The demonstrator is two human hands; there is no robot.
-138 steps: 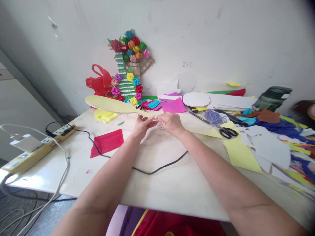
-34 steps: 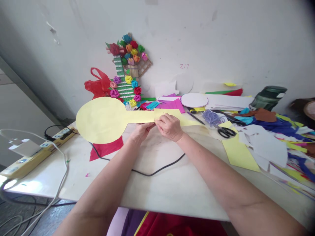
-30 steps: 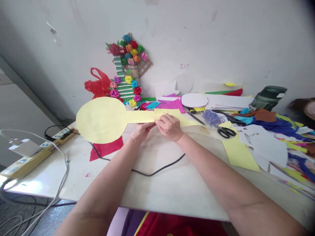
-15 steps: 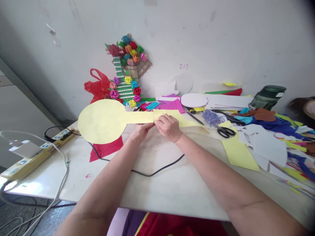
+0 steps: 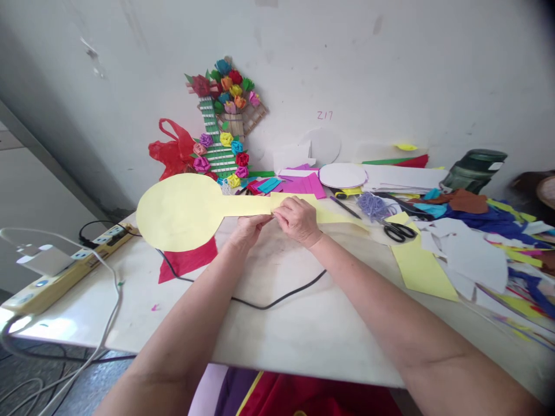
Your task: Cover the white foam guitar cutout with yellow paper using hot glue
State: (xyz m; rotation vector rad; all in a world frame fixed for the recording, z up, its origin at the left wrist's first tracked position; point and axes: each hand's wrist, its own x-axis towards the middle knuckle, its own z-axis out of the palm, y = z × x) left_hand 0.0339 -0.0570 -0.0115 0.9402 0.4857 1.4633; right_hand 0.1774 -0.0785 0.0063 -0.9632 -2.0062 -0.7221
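Observation:
A pale yellow paper cutout point(image 5: 180, 212), with a broad oval end and a narrow strip, is held above the table. My left hand point(image 5: 250, 229) is closed on the lower edge of its strip, fingers partly hidden beneath. Beside it, my right hand point(image 5: 298, 219) pinches the place where the strip meets a second yellow paper piece point(image 5: 303, 198), which runs on to the right. Both hands' fingertips nearly touch at this joint. Whether the two pieces are stuck together I cannot tell.
Black-handled scissors point(image 5: 399, 231) and purple yarn point(image 5: 372, 205) lie right, near heaped paper scraps point(image 5: 474, 248). A black cable point(image 5: 269, 306) crosses the table. At left is a power strip point(image 5: 65, 277); at the back stand a flower-decked craft point(image 5: 219, 156) and a red bag point(image 5: 171, 150).
Both hands keep their grip at the joint with hardly any movement. The right fingers have shifted very slightly, and the view has moved a little.

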